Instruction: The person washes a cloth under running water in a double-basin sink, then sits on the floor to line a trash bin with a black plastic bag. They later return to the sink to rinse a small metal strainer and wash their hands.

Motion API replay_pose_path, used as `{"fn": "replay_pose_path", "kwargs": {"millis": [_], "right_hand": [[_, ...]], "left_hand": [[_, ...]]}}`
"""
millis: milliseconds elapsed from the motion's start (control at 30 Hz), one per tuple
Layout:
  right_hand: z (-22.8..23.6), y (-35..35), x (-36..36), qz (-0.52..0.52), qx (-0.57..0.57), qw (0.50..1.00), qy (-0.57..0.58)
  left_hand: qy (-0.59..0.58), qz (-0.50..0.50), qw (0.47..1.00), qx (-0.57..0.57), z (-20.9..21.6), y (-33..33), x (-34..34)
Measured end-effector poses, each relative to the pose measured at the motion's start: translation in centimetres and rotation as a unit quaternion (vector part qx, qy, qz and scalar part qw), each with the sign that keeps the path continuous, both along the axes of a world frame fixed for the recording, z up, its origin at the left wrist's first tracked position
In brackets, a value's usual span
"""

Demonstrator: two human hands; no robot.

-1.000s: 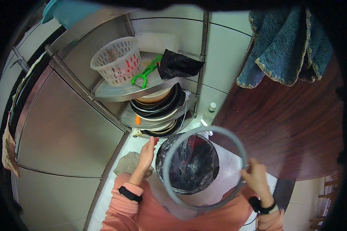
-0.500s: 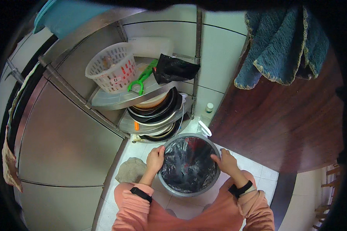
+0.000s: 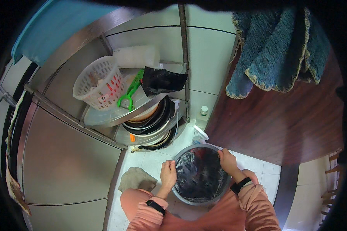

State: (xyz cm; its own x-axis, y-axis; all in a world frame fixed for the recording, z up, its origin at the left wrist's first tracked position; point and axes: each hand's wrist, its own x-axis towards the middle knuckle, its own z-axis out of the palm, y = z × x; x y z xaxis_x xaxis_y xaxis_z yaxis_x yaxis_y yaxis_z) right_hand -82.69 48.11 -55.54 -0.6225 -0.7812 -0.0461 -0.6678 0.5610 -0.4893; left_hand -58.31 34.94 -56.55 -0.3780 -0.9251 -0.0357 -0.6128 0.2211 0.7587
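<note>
Left hand (image 3: pixel 168 175) and right hand (image 3: pixel 228 161) each had a grip pinching the ring (image 3: pixel 197 202), apparently seating it around the bag (image 3: pixel 198 178); next called for even pressing.

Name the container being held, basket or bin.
The black-lined bin: left hand and right hand grasp its grey rim; the white basket sits on the shelf.

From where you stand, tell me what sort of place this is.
Most likely a kitchen corner: the metal shelf unit bears a stack of round, dark pans or lids and, higher up, what looks like a green peeler.
</note>
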Motion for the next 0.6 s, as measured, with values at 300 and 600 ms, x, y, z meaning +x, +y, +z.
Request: {"fn": "replay_pose_path", "kwargs": {"millis": [300,600], "right_hand": [[-2.0,0.5,0.0,-0.089,-0.059,0.994,-0.016],[-2.3,0.7,1.0,-0.138,-0.025,0.99,-0.027]], "left_hand": [[0.018,-0.023,1.0,0.006,0.2,-3.0,-2.1],[-0.04,-0.006,0.999,0.033,1.5,-10.1,-7.4]]}}
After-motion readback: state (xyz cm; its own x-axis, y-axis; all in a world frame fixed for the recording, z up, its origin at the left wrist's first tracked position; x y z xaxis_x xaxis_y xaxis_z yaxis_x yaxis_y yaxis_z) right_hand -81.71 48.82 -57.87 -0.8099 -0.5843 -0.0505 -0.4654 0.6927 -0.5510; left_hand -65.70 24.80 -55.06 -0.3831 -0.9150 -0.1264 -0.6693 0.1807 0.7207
